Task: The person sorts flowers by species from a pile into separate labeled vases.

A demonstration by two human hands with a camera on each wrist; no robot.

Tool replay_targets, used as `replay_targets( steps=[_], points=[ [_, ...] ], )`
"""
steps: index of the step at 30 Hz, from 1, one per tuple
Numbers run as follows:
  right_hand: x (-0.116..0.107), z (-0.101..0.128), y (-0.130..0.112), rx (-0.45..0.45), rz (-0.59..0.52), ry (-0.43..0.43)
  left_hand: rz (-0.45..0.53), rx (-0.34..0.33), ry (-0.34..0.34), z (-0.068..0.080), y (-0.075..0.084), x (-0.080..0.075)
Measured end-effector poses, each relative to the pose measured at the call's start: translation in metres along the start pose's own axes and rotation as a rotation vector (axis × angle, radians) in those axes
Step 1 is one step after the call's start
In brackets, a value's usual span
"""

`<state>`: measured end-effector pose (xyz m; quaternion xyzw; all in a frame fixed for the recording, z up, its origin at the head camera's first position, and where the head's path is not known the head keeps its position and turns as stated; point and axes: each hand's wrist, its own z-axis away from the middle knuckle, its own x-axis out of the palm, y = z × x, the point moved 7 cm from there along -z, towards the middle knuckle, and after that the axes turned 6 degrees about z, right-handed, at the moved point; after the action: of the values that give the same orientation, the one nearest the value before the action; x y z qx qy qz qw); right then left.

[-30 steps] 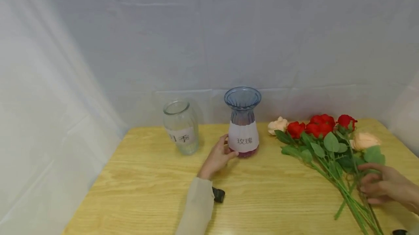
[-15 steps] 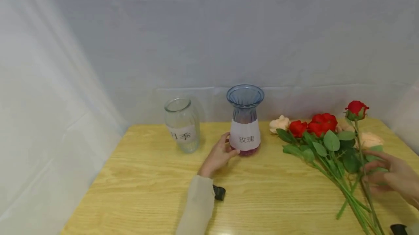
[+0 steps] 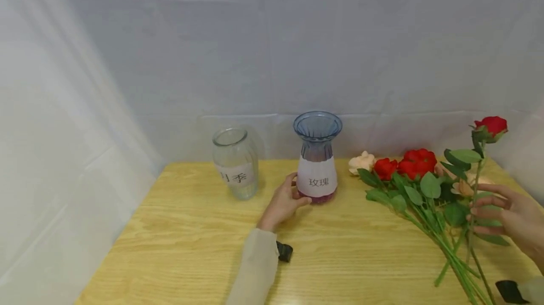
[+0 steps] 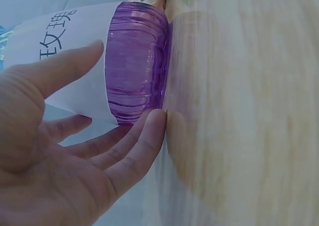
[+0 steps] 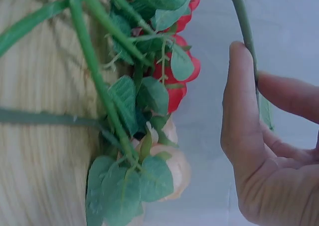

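My left hand (image 3: 281, 205) touches the lower left side of a flared glass vase (image 3: 315, 153), blue above and purple at its base, with a paper label round it. In the left wrist view the thumb lies over the label (image 4: 87, 24) and the nearly straight fingers reach the purple base (image 4: 132, 61). My right hand (image 3: 512, 215) pinches the stem (image 5: 242, 19) of a single red rose (image 3: 492, 128) between thumb and fingers. The rose stands upright above the other flowers, its leaves spread below the bloom.
Several red flowers (image 3: 417, 162) and pale peach flowers (image 3: 361, 162) lie in a leafy bunch on the right of the wooden table (image 3: 191, 248), stems toward the front edge. A clear glass vase (image 3: 235, 154) with a paper label stands left of the blue one. White cloth hangs behind.
My right hand has lifted the red rose out of the bunch, raising it up and to the right until it stands upright. My left hand has stayed at the blue vase.
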<state>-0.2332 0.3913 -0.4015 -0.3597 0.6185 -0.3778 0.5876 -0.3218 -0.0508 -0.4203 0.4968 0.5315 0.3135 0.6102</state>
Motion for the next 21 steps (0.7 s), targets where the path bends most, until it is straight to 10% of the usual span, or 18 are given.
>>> replay_targets(
  steps=[8,13,21],
  points=[
    [-0.013,-0.031,0.053,-0.042,-0.209,0.043,-0.039,0.011,0.012,-0.001,0.002,-0.001],
    [-0.003,-0.023,0.03,-0.096,-0.47,0.04,-0.054,0.011,0.007,0.0,0.001,-0.001],
    [-0.001,-0.027,0.019,-0.073,-0.524,0.096,-0.057,0.023,0.009,0.0,0.001,-0.001]
  ],
)
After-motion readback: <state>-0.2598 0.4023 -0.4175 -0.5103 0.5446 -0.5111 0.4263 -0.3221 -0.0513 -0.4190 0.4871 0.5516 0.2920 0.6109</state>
